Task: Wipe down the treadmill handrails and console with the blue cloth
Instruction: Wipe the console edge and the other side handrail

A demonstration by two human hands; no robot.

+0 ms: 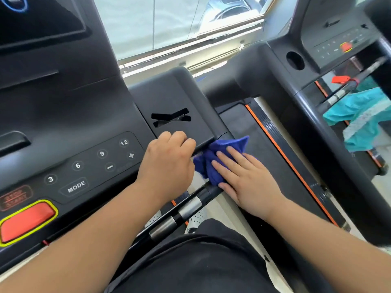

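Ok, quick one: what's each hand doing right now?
Left hand: fingers curled beside the blue cloth; whether they grip anything cannot be told.
Right hand: open, straight fingers pressing the blue cloth.

Fuzzy blue cloth (213, 163), matt black plastic console (88, 115), handrail (186, 210) with brushed-metal sensor plates (189, 207).

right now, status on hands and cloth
Right hand flat on blue cloth, pressing it onto handrail. Left hand curled at console edge, grip hidden. Nothing in the way.
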